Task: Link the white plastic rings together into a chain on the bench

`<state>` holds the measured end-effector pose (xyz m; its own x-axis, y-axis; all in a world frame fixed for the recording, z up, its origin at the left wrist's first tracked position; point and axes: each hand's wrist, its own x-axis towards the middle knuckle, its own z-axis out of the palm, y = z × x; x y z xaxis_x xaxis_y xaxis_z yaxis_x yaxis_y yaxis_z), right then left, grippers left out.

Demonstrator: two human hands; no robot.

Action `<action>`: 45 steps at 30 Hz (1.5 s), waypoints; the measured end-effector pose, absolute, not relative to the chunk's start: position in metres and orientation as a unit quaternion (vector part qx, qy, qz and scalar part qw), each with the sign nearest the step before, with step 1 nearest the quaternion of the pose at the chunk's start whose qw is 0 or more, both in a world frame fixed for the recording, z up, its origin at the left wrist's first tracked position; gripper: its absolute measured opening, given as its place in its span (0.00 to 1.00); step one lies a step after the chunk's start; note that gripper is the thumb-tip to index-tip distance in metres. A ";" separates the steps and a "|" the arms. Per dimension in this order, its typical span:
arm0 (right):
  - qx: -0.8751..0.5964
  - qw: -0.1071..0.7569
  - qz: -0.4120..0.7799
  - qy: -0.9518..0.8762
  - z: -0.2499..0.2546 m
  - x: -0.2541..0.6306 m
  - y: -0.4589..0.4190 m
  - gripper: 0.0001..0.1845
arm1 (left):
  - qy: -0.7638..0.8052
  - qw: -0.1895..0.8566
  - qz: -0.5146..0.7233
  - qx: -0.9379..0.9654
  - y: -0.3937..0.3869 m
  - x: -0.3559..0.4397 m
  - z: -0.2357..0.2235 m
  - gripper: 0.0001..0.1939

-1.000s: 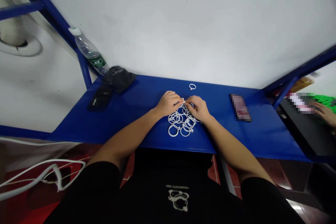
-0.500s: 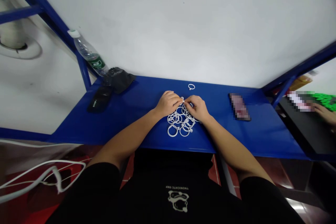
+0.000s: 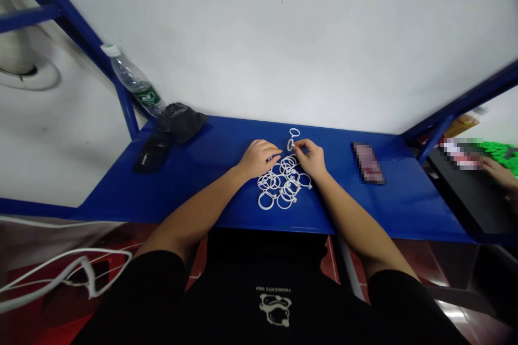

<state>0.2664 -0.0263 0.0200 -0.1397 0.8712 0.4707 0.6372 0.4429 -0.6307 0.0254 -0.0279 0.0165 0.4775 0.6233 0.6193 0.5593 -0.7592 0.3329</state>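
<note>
White is the colour of the small held ring [image 3: 288, 145], which is tilted nearly edge-on at the fingertips of the right hand [image 3: 311, 159]. The thumb and forefinger of that hand are clamped together on its near side. Just beyond those fingertips, a loose ring [image 3: 294, 136] lies flat, close to the held one.

Across a narrow gap to the left of the held ring is the left hand [image 3: 256, 159]. Its thumb and forefinger tips are a little apart, just above the edge of a pile of white rings [image 3: 290, 186]. The pile spreads from below both sets of fingers towards the person's body, its rings overlapping, each with a small knob where this can be made out.

All this is on a blue table [image 3: 226, 213]. Well to the right of the right fingers lies a phone [image 3: 369, 163], its screen blurred out. Well to the left of the left fingers are a dark case [image 3: 152, 154], a crumpled black bag [image 3: 186, 123] and, behind these, a leaning clear bottle [image 3: 135, 80] with a green label. Farthest right of the fingers, a co-worker's hand [image 3: 501, 173] is near some bright green pieces [image 3: 499, 153].
</note>
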 end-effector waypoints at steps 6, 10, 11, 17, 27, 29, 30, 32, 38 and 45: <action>-0.573 0.411 0.178 -0.686 0.010 0.285 -0.006 0.12 | 0.348 0.058 0.354 0.866 -0.025 0.022 0.017 0.09; -0.612 0.357 0.166 -0.686 0.010 0.290 -0.003 0.11 | 0.353 0.069 0.336 0.870 -0.024 0.022 0.014 0.08; -0.613 0.350 0.162 -0.690 0.010 0.291 -0.003 0.11 | 0.353 0.070 0.334 0.871 -0.024 0.022 0.013 0.08; -0.581 0.335 0.144 -0.728 0.009 0.287 -0.005 0.11 | 0.351 0.072 0.321 0.877 -0.022 0.022 0.010 0.08; -0.547 0.310 0.144 -0.764 0.018 0.294 -0.007 0.11 | 0.360 0.080 0.310 0.876 -0.020 0.021 0.008 0.08; -0.559 0.273 0.141 -0.770 0.026 0.300 -0.010 0.11 | 0.363 0.085 0.308 0.875 -0.020 0.021 0.008 0.08; -0.570 0.251 0.144 -0.769 0.030 0.302 -0.011 0.10 | 0.364 0.088 0.307 0.875 -0.020 0.020 0.008 0.08; -0.591 0.205 0.153 -0.765 0.036 0.306 -0.014 0.10 | 0.366 0.092 0.303 0.875 -0.021 0.020 0.008 0.08; -0.599 0.142 0.145 -0.774 0.036 0.305 -0.016 0.07 | 0.363 0.095 0.296 0.878 -0.021 0.020 0.008 0.09; -0.636 0.190 0.102 -0.741 0.035 0.301 -0.015 0.10 | 0.365 0.099 0.298 0.877 -0.021 0.020 0.009 0.09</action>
